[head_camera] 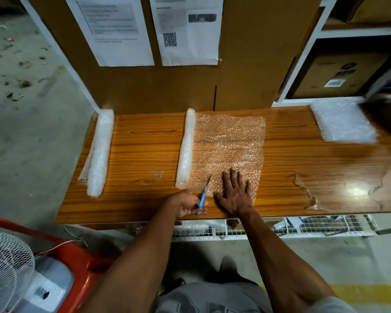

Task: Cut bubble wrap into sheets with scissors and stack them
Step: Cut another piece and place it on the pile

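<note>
The table (145,141) is orange-brown with a darker wood-grain pattern of long streaks, and a bright glare patch on its right side. The unrolled bubble wrap sheet (229,145) is clear, dotted with small glinting bubbles, and takes on the table's orange tint. The two bubble wrap rolls (186,150) (99,154) look milky white, as does the stack of cut sheets (342,122). The scissors (203,198) have bright blue handles and pale metallic blades. The cardboard backing (253,64) is plain brown, bearing white papers (185,30) with grey print and a black-and-white QR code (169,39). The fan (5,265) has a white wire grille, beside a red chair (81,260).
</note>
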